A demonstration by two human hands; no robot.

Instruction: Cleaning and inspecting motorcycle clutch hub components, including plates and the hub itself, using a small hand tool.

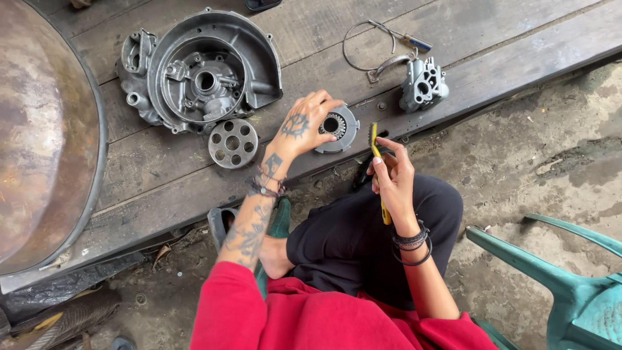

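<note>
My left hand (306,127) rests with spread fingers on a round grey gear-like metal part (339,128) that lies on the wooden planks (162,172). My right hand (392,175) grips a yellow-handled wire brush (376,150), bristle end up, close to the right of that part. A perforated metal disc (232,143) lies to the left of my left hand. Behind it sits a large grey engine cover (204,71).
A small grey cast housing (424,85), a wire loop (368,45) and a screwdriver (405,38) lie at the back of the planks. A big rusty round pan (45,136) fills the left. A green plastic chair (570,285) stands on the dirt floor at right.
</note>
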